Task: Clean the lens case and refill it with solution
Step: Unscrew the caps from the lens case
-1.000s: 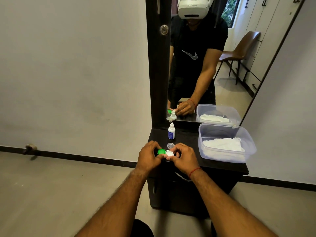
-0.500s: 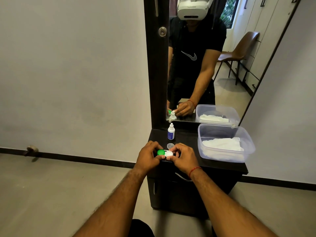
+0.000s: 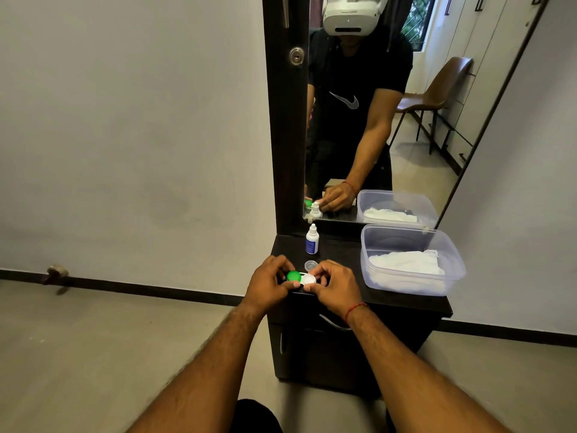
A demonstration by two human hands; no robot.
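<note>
A small lens case with a green cap on its left well and a white cap on its right well lies at the front edge of the dark cabinet top. My left hand grips the green side. My right hand pinches the white cap between thumb and fingers. Just behind the case lies a small clear round cap. A white solution bottle with a blue label stands upright farther back, near the mirror.
A clear plastic tub holding white cloth takes up the right half of the cabinet top. A tall mirror rises behind it. The cabinet has a drawer handle below my right wrist. Bare floor lies to the left.
Both hands have stayed on the lens case in the same spot. The view has shifted very slightly.
</note>
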